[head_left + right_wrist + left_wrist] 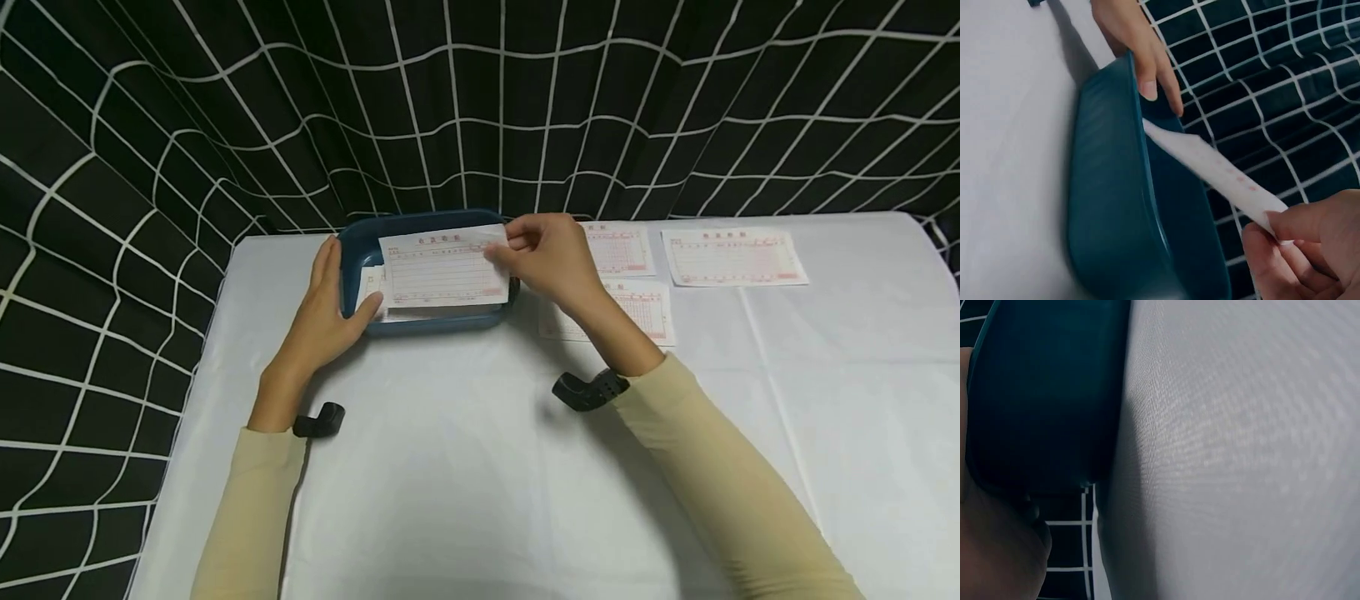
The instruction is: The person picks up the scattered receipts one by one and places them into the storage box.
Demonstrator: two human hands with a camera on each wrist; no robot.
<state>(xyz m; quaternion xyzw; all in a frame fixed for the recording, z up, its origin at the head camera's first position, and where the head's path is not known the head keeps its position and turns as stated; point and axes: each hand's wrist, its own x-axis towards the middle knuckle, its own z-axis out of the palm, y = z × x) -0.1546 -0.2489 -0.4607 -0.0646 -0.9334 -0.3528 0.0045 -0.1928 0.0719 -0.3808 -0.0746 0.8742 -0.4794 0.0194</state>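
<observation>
In the head view my right hand (551, 254) pinches the right end of a white receipt slip (446, 271) with red print, thumb on top. The slip is held over a blue plastic bin (438, 327); in the right wrist view its far end dips behind the bin's rim. More paper slips (370, 283) lie in the bin, mostly covered by the held one. My left hand (322, 308) holds the bin's left end, fingers along the outside and thumb over the front rim. The left wrist view shows the bin's dark wall (1047, 394) close up.
Right of the bin, two printed slips lie one behind the other, a back slip (618, 248) and a front slip (641, 308) partly under my right arm. Another slip (735, 257) lies farther right. A black grid-patterned curtain (480, 100) hangs behind the white-covered table (450, 467).
</observation>
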